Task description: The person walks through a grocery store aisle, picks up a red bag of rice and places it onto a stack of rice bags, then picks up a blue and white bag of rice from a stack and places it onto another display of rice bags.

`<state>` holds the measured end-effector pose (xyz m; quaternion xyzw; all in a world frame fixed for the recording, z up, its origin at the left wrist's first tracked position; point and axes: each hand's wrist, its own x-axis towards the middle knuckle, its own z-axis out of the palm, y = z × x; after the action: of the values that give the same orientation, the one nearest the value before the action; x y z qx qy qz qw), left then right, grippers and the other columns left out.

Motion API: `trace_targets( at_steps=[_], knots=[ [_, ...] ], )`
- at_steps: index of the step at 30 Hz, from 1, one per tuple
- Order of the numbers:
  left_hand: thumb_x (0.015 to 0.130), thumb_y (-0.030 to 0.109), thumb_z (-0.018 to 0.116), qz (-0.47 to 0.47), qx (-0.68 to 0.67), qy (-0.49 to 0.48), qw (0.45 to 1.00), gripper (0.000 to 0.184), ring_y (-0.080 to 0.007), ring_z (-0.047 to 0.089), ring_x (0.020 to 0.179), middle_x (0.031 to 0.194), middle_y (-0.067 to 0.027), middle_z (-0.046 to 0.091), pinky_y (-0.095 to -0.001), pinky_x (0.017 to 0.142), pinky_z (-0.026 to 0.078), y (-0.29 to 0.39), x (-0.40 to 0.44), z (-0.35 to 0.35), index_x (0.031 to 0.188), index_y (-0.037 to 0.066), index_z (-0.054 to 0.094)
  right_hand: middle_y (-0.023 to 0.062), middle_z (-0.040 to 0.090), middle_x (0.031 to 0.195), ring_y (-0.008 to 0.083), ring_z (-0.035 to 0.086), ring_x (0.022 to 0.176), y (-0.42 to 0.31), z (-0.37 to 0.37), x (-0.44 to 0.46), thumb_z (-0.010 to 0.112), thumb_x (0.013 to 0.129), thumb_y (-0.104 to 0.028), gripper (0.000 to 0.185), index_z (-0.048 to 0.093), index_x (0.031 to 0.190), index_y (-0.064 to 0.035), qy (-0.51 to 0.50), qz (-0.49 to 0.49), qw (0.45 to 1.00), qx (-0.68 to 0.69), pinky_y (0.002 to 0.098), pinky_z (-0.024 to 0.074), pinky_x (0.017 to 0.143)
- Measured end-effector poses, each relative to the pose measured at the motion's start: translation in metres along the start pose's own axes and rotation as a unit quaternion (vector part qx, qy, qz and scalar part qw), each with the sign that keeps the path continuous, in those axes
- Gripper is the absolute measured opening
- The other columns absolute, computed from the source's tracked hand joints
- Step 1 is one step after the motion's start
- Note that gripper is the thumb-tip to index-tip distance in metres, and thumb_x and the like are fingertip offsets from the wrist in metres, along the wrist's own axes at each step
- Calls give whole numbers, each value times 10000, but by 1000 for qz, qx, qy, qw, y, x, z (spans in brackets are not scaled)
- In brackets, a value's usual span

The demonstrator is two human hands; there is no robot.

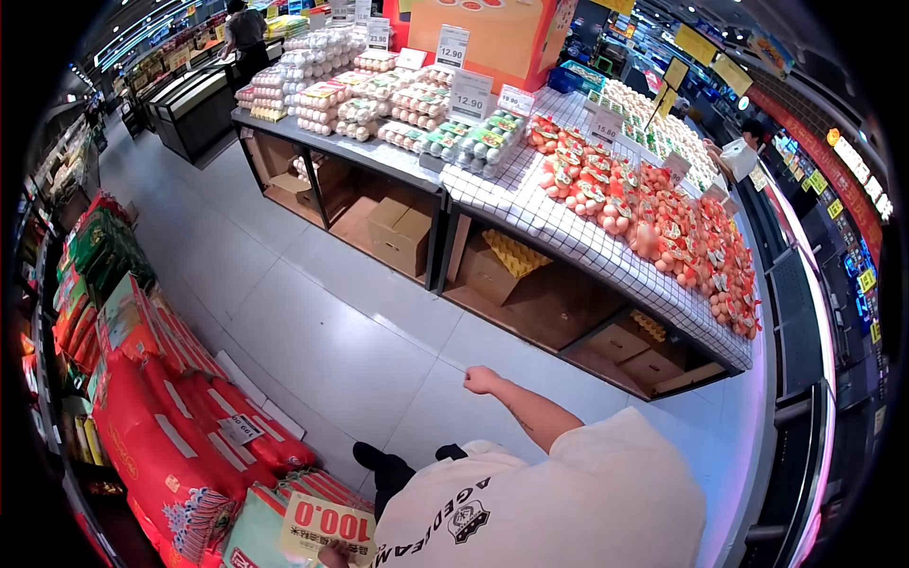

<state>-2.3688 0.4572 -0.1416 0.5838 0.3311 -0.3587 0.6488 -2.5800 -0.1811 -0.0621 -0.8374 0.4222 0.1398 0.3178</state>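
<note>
My right hand (481,380) is stretched out over the floor with its fingers curled closed. I see nothing in it. Only a small part of my left hand (333,556) shows at the bottom edge, overlapping a pale price card (327,525) with large red upside-down figures. Its fingers are mostly cut off, so whether it grips the card or only passes in front is unclear. Beside the card lie a green-and-white bag (251,532) and red packed bags (161,440) in stacks.
Ahead stands a display table (606,248) with red-netted bags of eggs (653,227). Egg cartons (417,99) fill the table on its left, and cardboard boxes (401,232) sit on the shelf below. Grey tiled floor (322,322) runs between. A person (244,38) stands far left.
</note>
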Motion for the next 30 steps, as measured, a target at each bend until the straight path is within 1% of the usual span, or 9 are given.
trace_targets(
  at_steps=[1, 3, 4, 6, 10, 16, 22, 25, 30],
  knots=[
    [761, 94, 460, 30, 51, 22, 998, 192, -208, 552, 485, 641, -190, 585, -291, 377, 417, 29, -21, 37, 804, -60, 567, 193, 633, 837, 347, 605, 800, 5, 2, -3, 544, 694, -253, 260, 659, 801, -46, -9, 42, 999, -25, 417, 484, 722],
    [765, 64, 488, -18, 18, -110, 994, 150, -205, 541, 529, 619, -85, 513, -294, 423, 434, 58, 64, 32, 828, -46, 569, 228, 618, 857, 375, 594, 830, 17, 20, -7, 529, 685, -258, 298, 652, 781, -4, -2, 86, 996, -26, 430, 478, 738],
    [782, 70, 463, 65, 3, -89, 994, 125, -179, 493, 470, 584, -55, 467, -276, 405, 416, 71, 63, 50, 779, -6, 562, 208, 631, 759, 339, 620, 709, 20, 27, -13, 517, 688, -262, 290, 656, 737, -12, 8, 55, 995, -77, 416, 497, 650],
    [827, 102, 403, 14, 38, -86, 995, 176, -172, 502, 419, 580, -71, 517, -266, 360, 388, 121, 102, 66, 796, 19, 555, 96, 596, 540, 194, 557, 439, -4, 19, -22, 516, 705, -289, 278, 648, 659, -49, -118, 143, 983, -18, 333, 475, 454],
    [846, 113, 373, 112, 242, -71, 961, 243, -183, 548, 446, 671, -115, 607, -275, 368, 406, 214, 154, 82, 1019, 27, 520, 79, 600, 602, 173, 580, 507, -60, 30, -14, 579, 738, -262, 244, 630, 759, -25, -97, 188, 975, 73, 302, 466, 445],
    [862, 138, 371, 122, 137, 6, 983, 192, -183, 496, 422, 637, -107, 541, -297, 339, 373, 260, 172, 78, 919, 28, 518, 106, 639, 691, 182, 618, 570, -165, 41, 61, 578, 749, -260, 267, 635, 837, -14, -57, 21, 998, 15, 309, 497, 560],
    [762, 96, 518, 267, 393, 143, 868, 286, -301, 612, 803, 848, -208, 609, -362, 731, 471, 234, 177, 78, 1019, -30, 534, 101, 643, 695, 182, 626, 586, -250, 19, 175, 582, 741, -264, 287, 638, 871, -13, -83, -53, 994, -48, 315, 501, 616],
    [761, 122, 529, 181, 237, 177, 938, 326, -355, 580, 886, 937, -248, 587, -380, 792, 449, 248, 172, 91, 1055, -18, 515, 80, 643, 677, 176, 620, 561, -275, 17, 250, 580, 744, -269, 274, 641, 851, -24, -98, -70, 992, -48, 308, 500, 569],
    [726, 160, 569, 156, 321, 333, 873, 465, -420, 527, 999, 1065, -286, 545, -439, 846, 428, 269, 141, 134, 1145, 0, 450, 75, 630, 658, 160, 617, 555, -365, 1, 348, 567, 754, -254, 261, 638, 846, -20, -197, -47, 977, -61, 298, 497, 522]
  ],
)
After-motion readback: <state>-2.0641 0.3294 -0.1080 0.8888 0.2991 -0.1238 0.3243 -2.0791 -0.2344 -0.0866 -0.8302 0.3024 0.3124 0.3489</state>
